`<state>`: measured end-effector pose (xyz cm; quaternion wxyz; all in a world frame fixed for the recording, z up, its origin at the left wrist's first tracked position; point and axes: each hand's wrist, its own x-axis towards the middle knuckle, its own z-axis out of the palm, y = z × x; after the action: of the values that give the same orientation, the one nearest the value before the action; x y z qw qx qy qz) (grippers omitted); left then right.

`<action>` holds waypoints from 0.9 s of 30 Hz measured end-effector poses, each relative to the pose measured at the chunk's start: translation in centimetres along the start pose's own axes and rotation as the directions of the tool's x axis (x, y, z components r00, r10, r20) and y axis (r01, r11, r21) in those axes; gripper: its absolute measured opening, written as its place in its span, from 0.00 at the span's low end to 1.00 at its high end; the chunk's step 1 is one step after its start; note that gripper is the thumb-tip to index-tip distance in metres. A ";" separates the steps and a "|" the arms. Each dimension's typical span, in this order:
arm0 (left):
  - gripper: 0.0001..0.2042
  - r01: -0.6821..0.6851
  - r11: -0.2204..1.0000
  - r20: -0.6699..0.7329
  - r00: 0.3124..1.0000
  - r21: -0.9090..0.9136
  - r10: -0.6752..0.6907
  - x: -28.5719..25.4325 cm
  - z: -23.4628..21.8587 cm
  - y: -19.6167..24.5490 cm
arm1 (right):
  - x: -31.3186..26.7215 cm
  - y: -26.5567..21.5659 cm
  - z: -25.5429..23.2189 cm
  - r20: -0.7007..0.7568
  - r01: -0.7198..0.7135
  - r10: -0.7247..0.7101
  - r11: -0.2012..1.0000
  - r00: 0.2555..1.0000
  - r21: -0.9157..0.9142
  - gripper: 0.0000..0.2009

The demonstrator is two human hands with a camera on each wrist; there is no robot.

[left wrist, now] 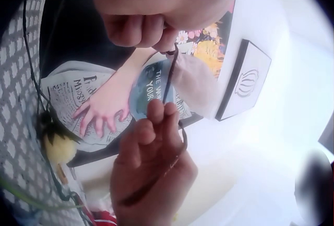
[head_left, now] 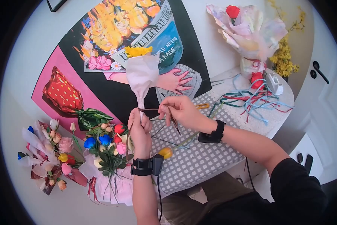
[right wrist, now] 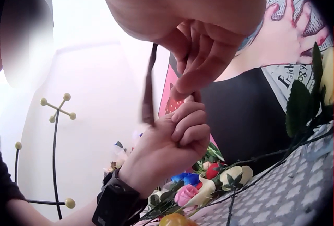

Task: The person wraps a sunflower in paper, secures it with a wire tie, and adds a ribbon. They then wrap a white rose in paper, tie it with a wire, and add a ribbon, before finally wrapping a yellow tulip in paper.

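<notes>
My left hand (head_left: 139, 129) grips the narrow wrapped stem of a small bouquet in pale paper (head_left: 143, 73), held upright with a yellow flower (head_left: 137, 51) at its top. A dark brown ribbon (left wrist: 169, 77) runs taut from the stem, just above the left fist, to my right hand (head_left: 180, 111). The right thumb and fingers pinch it, and its loose tail (head_left: 173, 122) dangles below them. In the right wrist view another length of ribbon (right wrist: 148, 93) hangs in front of the left hand.
A table with a grey checked cloth (head_left: 191, 165) bears a yellow tulip (head_left: 165, 152) and an orange loop handle (head_left: 202, 106). Tangled ribbons (head_left: 247, 99) and a wrapped bouquet (head_left: 247, 33) are at the right. Artificial flowers (head_left: 104, 140) crowd the left; large paintings (head_left: 97, 88) stand behind.
</notes>
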<state>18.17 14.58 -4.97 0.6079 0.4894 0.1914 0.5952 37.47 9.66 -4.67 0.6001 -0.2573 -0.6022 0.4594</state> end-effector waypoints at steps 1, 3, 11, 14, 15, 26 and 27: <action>0.10 -0.002 1.000 -0.004 1.000 -0.001 0.002 0.0 -0.1 0.1 | 0.0 0.1 -0.1 0.042 -0.032 0.033 0.999 0.999 -0.025 0.09; 0.13 0.026 0.998 -0.001 1.000 -0.061 -0.026 0.0 -0.1 0.3 | -0.1 0.1 0.1 0.087 -0.052 0.057 0.997 0.995 -0.050 0.09; 0.17 0.202 0.918 0.138 0.977 -0.341 -0.163 0.1 -0.6 1.5 | 0.5 0.3 -0.9 0.135 -0.146 0.147 0.989 0.980 -0.021 0.10; 0.18 0.206 0.930 0.150 0.975 -0.304 -0.167 0.0 -0.5 1.8 | 0.9 0.6 -1.4 0.110 -0.157 0.156 0.988 0.982 0.002 0.10; 0.18 0.196 0.944 0.134 0.977 -0.266 -0.165 0.0 -0.4 1.8 | 1.0 0.5 -1.6 0.082 -0.137 0.138 0.990 0.987 -0.014 0.10; 0.14 0.047 0.999 -0.079 0.996 0.017 -0.046 -0.1 -0.3 1.3 | 1.3 0.0 -2.6 0.013 -0.120 0.122 0.990 0.992 -0.080 0.11; 0.14 0.036 0.998 -0.110 0.993 0.048 -0.031 0.0 -0.2 1.1 | 1.4 0.3 -2.7 0.008 -0.132 0.133 0.989 0.991 -0.073 0.11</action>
<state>17.36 14.45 -4.15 0.5943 0.4679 0.2472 0.6057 39.80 11.66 -4.62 0.5549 -0.3153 -0.6036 0.4779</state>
